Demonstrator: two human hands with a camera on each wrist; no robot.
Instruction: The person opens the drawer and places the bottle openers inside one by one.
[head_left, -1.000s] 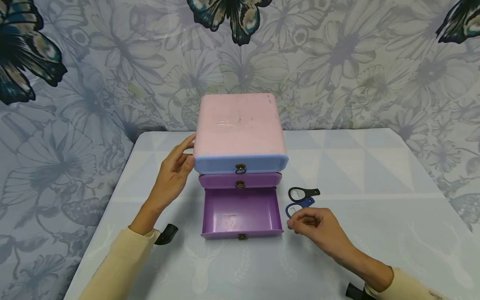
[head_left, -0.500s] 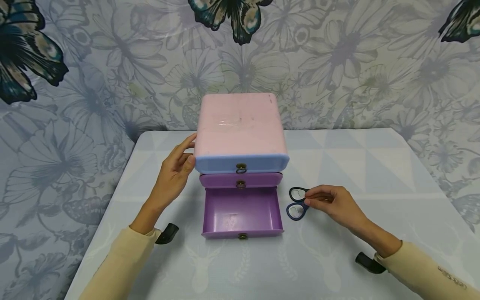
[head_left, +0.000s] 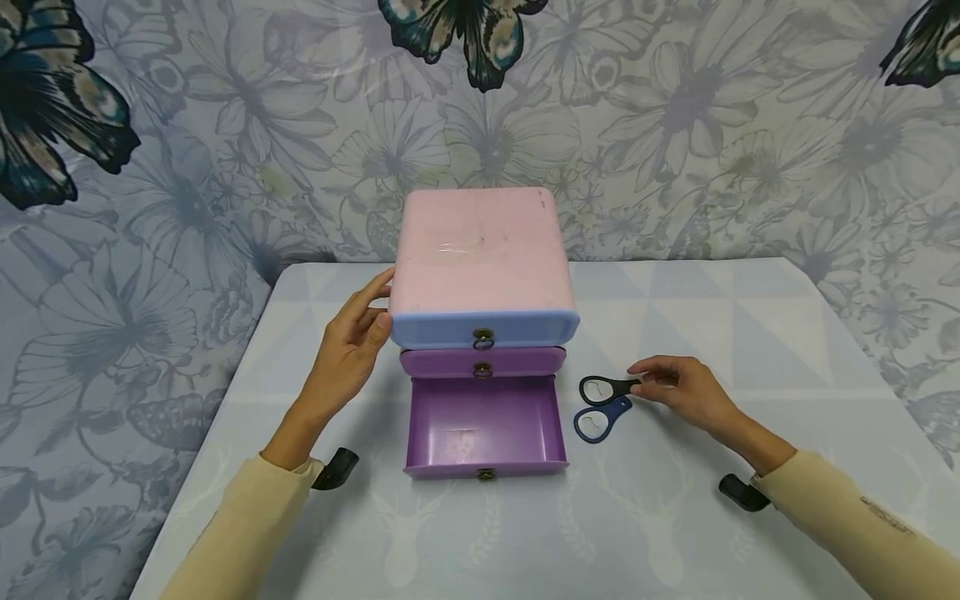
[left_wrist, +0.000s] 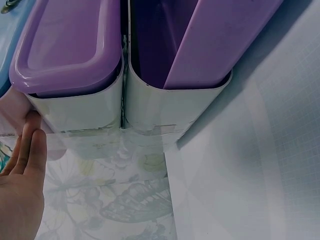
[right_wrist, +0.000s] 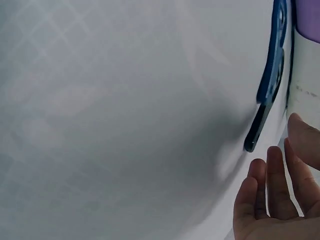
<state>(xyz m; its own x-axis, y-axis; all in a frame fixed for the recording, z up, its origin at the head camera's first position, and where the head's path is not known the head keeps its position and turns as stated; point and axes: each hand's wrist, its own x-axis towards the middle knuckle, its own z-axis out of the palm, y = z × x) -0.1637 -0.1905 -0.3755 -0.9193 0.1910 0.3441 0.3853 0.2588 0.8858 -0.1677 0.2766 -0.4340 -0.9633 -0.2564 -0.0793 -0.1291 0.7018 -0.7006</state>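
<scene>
A small drawer cabinet (head_left: 480, 250) with a pink top stands on the table. Its blue top drawer (head_left: 435, 330) and purple middle drawer (head_left: 435, 362) are closed, while the purple bottom drawer (head_left: 483, 425) is pulled out with nothing in it. My left hand (head_left: 347, 354) rests its extended fingers against the cabinet's left side. Right of the drawer lie two flat ring-shaped pieces with short handles, like small magnifying glasses: a black one (head_left: 617, 387) behind a blue one (head_left: 612, 410). My right hand (head_left: 686, 390) is at the black handle's end, thumb and fingers apart in the right wrist view.
The pale patterned table (head_left: 750, 333) reaches back to a wall (head_left: 675, 150) with flower and butterfly prints. A black wrist camera (head_left: 335, 469) sits at the left cuff, and another black camera (head_left: 742, 492) at the right cuff.
My right hand has moved back and right from the blue ring piece, past its handle to the black one's handle end. The left hand and cabinet stay put.
</scene>
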